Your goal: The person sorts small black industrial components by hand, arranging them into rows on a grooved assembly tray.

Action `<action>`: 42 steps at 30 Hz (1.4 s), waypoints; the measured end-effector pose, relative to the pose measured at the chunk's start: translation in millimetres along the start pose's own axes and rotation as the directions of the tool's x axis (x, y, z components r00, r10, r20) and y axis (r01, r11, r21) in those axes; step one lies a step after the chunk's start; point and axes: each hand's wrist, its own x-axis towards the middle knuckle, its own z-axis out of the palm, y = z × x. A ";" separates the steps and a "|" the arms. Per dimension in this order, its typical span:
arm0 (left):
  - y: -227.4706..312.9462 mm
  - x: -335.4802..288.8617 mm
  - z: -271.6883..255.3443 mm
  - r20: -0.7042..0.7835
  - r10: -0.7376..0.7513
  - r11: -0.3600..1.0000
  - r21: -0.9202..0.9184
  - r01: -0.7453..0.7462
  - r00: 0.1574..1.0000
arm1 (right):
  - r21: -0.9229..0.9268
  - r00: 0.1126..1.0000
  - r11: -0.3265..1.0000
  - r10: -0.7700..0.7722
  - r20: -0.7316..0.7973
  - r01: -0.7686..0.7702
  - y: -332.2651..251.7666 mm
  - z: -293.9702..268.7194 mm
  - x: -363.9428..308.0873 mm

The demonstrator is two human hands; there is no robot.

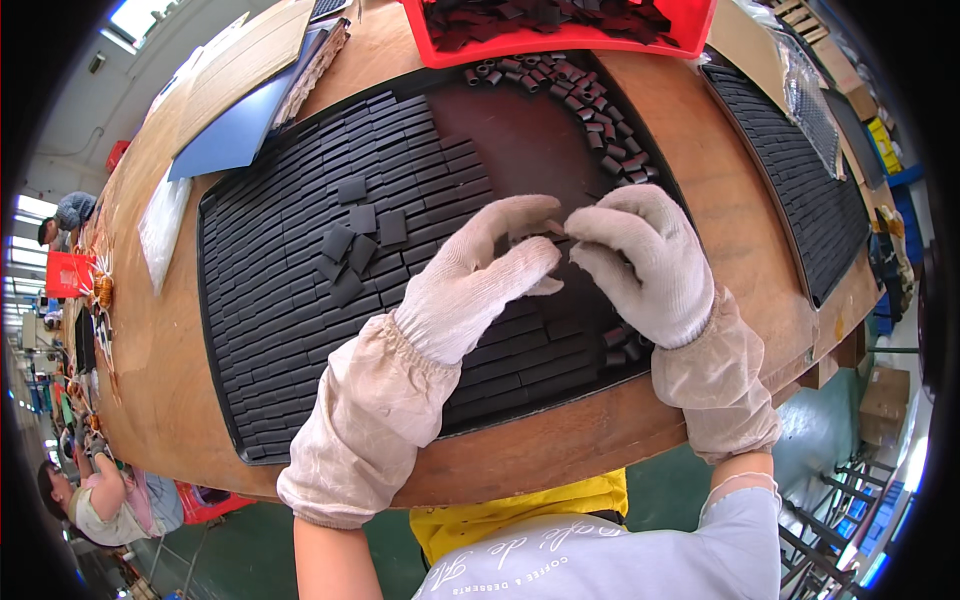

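Both my hands wear white knit gloves and meet above the right part of a large black tray (228, 400). My left hand (480, 270) has its fingers curled towards the thumb. My right hand (645, 260) is pinched close beside it, fingertips almost touching the left's. Whatever sits between the fingers is too small and hidden to name. Rows of black rectangular pieces (300, 250) fill most of the tray. Several loose flat black squares (362, 220) lie on top of these rows. Short black tubes (600, 115) are scattered along the tray's far right side, with a few more near my right wrist.
A red bin (560, 52) of black flat pieces stands beyond the tray. Another filled black tray (800, 200) lies at the right on the wooden table (720, 140). Cardboard (240, 70) and a blue sheet (235, 120) lie far left. A person (110, 490) sits at the left.
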 end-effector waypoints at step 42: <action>4.8 -2.0 3.9 -0.040 -0.075 0.973 0.217 0.082 0.996 | 0.628 0.945 0.722 0.319 0.068 -0.289 -3.6 -0.6 -14.9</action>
